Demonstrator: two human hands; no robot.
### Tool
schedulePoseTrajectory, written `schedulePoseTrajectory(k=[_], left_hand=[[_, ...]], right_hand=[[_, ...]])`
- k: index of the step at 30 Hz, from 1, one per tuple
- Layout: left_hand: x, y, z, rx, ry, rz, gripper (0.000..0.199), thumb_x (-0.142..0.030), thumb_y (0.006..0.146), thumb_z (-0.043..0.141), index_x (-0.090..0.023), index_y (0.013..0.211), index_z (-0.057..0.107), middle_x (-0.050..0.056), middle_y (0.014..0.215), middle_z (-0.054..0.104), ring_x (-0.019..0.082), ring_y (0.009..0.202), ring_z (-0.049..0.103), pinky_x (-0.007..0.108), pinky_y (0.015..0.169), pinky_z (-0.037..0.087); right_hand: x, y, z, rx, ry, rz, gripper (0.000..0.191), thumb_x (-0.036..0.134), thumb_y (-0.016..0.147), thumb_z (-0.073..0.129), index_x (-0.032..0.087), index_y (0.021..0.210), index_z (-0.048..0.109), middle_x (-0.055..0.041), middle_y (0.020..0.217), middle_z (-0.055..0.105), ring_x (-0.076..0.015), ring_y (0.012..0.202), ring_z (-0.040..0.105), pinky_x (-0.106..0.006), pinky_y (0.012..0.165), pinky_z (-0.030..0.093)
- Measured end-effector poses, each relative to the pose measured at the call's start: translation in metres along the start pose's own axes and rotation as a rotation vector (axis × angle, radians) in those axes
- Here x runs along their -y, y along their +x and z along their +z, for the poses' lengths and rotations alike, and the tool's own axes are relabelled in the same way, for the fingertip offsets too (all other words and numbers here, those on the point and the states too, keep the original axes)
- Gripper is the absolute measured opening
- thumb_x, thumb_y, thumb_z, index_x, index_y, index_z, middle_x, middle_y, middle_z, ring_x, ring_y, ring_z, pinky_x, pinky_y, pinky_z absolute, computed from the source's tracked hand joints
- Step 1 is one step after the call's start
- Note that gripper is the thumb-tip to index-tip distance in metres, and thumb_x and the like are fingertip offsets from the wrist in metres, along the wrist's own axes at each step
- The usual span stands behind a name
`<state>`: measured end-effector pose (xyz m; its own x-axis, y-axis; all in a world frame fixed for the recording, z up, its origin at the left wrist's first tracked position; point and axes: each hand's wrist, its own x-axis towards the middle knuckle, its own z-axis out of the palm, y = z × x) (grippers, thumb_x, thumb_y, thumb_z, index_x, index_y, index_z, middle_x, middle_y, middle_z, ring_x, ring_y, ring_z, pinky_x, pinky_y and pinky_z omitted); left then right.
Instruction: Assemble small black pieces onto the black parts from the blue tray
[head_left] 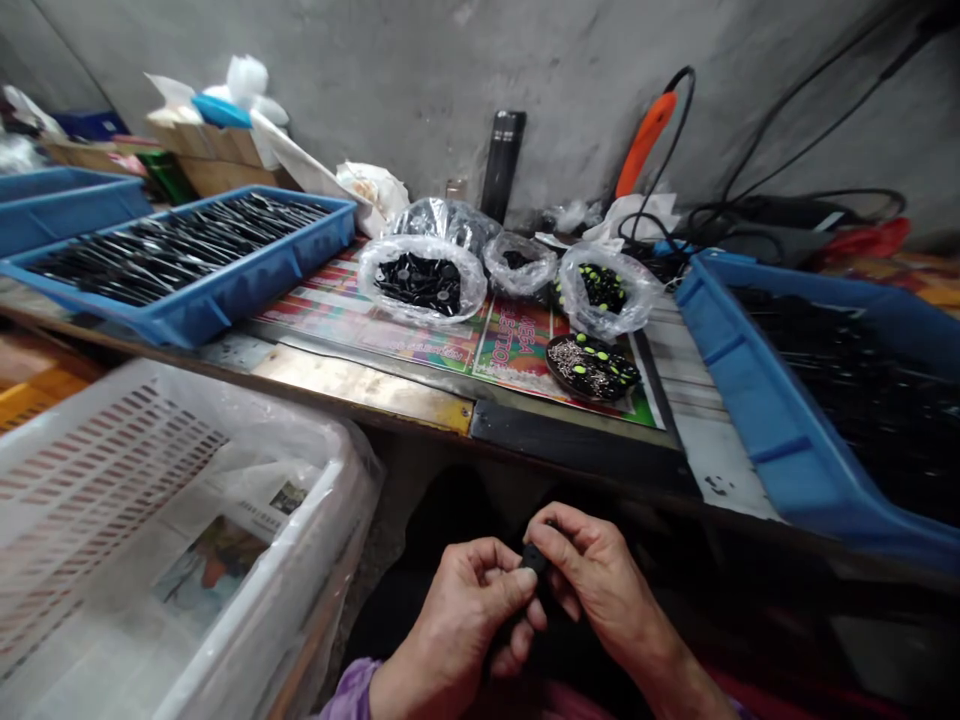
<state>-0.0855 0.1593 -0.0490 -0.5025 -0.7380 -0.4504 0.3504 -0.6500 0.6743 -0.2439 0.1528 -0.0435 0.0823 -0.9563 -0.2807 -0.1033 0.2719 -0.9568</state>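
Near the bottom centre, my left hand (480, 610) and my right hand (592, 570) meet in front of the table edge. Both pinch a small black part (533, 560) between thumbs and fingers; its far end is hidden by the hands and the dark background. Beyond them on the table, a round dish (577, 372) holds small silvery pieces and yellow-green pieces. Behind it stand an open plastic bag with black and yellow-green parts (603, 288), a smaller bag (519, 262), and a bag of black parts (420, 282).
A blue tray of long black parts (202, 322) lies at the left, another blue tray (780, 420) at the right. A white basket lined with plastic (105, 440) stands at the lower left. An orange-handled tool (645, 142) and a black cylinder (503, 165) are by the wall.
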Motion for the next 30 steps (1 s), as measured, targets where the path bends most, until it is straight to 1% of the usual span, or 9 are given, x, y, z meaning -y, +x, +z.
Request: schedulePoseTrajectory(k=[9, 12, 15, 17, 19, 22, 25, 27, 30], left_hand=[[-0.001, 0.004, 0.003, -0.051, -0.003, -0.011, 0.059, -0.06, 0.06, 0.089, -0.015, 0.076, 0.054, 0.002, 0.059, 0.064, 0.004, 0.037, 0.045, 0.015, 0.033, 0.029], [-0.002, 0.008, 0.0, -0.031, 0.007, -0.003, 0.059, -0.059, 0.059, 0.09, -0.016, 0.076, 0.053, 0.001, 0.059, 0.065, 0.004, 0.036, 0.044, 0.015, 0.032, 0.029], [-0.008, 0.014, -0.002, 0.031, 0.039, 0.039, 0.062, -0.062, 0.057, 0.089, -0.017, 0.077, 0.052, 0.001, 0.058, 0.065, 0.005, 0.034, 0.044, 0.016, 0.032, 0.028], [-0.014, 0.019, -0.002, 0.059, 0.078, 0.076, 0.064, -0.065, 0.057, 0.089, -0.017, 0.077, 0.052, 0.001, 0.057, 0.065, 0.005, 0.034, 0.046, 0.016, 0.032, 0.028], [-0.02, 0.022, -0.001, 0.061, 0.118, 0.107, 0.065, -0.067, 0.056, 0.088, -0.017, 0.077, 0.052, 0.001, 0.057, 0.065, 0.005, 0.034, 0.046, 0.015, 0.033, 0.027], [-0.027, 0.024, 0.0, 0.035, 0.142, 0.134, 0.067, -0.069, 0.056, 0.088, -0.017, 0.076, 0.052, -0.001, 0.056, 0.063, 0.003, 0.033, 0.042, 0.015, 0.033, 0.026], [-0.027, 0.025, -0.003, 0.009, 0.145, 0.152, 0.065, -0.069, 0.057, 0.087, -0.017, 0.076, 0.052, -0.001, 0.056, 0.062, 0.004, 0.033, 0.041, 0.016, 0.034, 0.026], [-0.026, 0.024, -0.007, -0.018, 0.142, 0.161, 0.061, -0.065, 0.062, 0.087, -0.017, 0.078, 0.053, -0.001, 0.057, 0.062, 0.004, 0.035, 0.042, 0.016, 0.036, 0.027], [-0.024, 0.023, -0.013, -0.057, 0.138, 0.159, 0.056, -0.061, 0.066, 0.087, -0.017, 0.078, 0.055, -0.001, 0.058, 0.064, 0.004, 0.037, 0.044, 0.016, 0.04, 0.03]], right_hand=[[-0.01, 0.004, 0.003, -0.041, 0.033, 0.004, 0.058, 0.075, 0.081, 0.067, 0.018, 0.076, 0.055, 0.0038, 0.05, 0.051, -0.0056, 0.036, 0.038, -0.016, 0.036, 0.024], [-0.007, 0.005, 0.006, -0.059, -0.01, 0.015, 0.059, 0.077, 0.083, 0.063, 0.018, 0.08, 0.057, 0.0028, 0.048, 0.052, -0.0069, 0.037, 0.039, -0.017, 0.037, 0.024], [0.006, 0.002, 0.005, -0.067, -0.098, -0.022, 0.059, 0.076, 0.086, 0.058, 0.018, 0.084, 0.06, 0.0029, 0.05, 0.051, -0.0075, 0.04, 0.039, -0.018, 0.039, 0.028], [0.018, 0.001, -0.002, -0.07, -0.179, -0.093, 0.056, 0.073, 0.088, 0.057, 0.017, 0.091, 0.066, 0.0033, 0.052, 0.051, -0.0088, 0.042, 0.042, -0.019, 0.04, 0.032], [0.031, 0.002, -0.013, -0.133, -0.292, -0.219, 0.051, 0.065, 0.091, 0.057, 0.017, 0.1, 0.071, 0.0031, 0.053, 0.052, -0.0107, 0.043, 0.045, -0.021, 0.041, 0.036], [0.044, 0.014, -0.04, -0.39, -0.544, -0.525, 0.035, 0.048, 0.095, 0.059, 0.019, 0.102, 0.076, -0.0003, 0.064, 0.064, -0.0134, 0.049, 0.056, -0.024, 0.049, 0.045], [0.048, 0.035, -0.069, -0.627, -0.806, -0.805, 0.025, 0.035, 0.099, 0.056, 0.02, 0.095, 0.076, -0.0034, 0.086, 0.074, -0.0171, 0.072, 0.069, -0.027, 0.067, 0.052], [0.047, 0.05, -0.083, -0.695, -0.948, -0.872, 0.025, 0.03, 0.101, 0.052, 0.02, 0.094, 0.074, -0.0036, 0.091, 0.074, -0.0187, 0.081, 0.072, -0.029, 0.072, 0.051], [0.045, 0.065, -0.095, -0.716, -1.087, -0.873, 0.025, 0.025, 0.102, 0.049, 0.019, 0.098, 0.073, -0.0036, 0.093, 0.073, -0.0198, 0.084, 0.071, -0.031, 0.072, 0.051]])
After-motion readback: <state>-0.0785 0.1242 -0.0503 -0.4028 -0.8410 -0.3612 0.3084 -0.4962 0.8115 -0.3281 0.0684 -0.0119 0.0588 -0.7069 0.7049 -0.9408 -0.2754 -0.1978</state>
